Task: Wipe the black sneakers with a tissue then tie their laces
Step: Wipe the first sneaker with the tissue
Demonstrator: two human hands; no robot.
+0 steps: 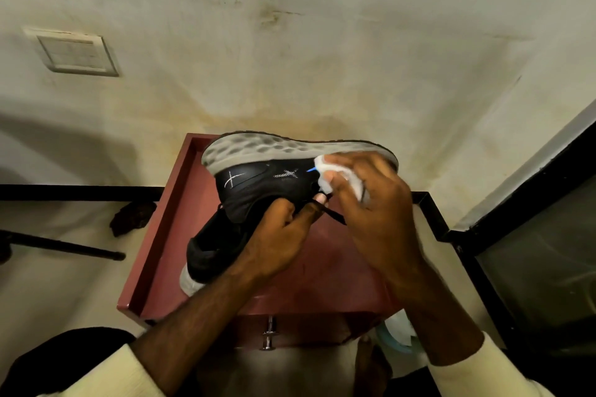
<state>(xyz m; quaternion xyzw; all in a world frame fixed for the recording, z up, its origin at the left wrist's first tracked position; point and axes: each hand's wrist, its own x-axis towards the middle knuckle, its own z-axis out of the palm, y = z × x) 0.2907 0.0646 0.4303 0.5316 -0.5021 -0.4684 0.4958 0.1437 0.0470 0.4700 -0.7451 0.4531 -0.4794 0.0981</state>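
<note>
While the fingers [351,160] of the right hand [374,203] curl round a crumpled white tissue [322,167], pressing it to the black sneaker [258,184] with the thick grey foam sole, the left hand [277,229] grips its collar beside a loose black lace [335,217] — light, soft-sided, likely steadiest gripped there — held tilted above the red-brown tray-topped stand [322,267].

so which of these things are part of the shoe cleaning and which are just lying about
in the job: black grey-soled sneaker gripped by left hand; white tissue held in right hand; second black sneaker on red-brown table
lying about: dark crumpled thing; black rod; white wall switch plate
</note>
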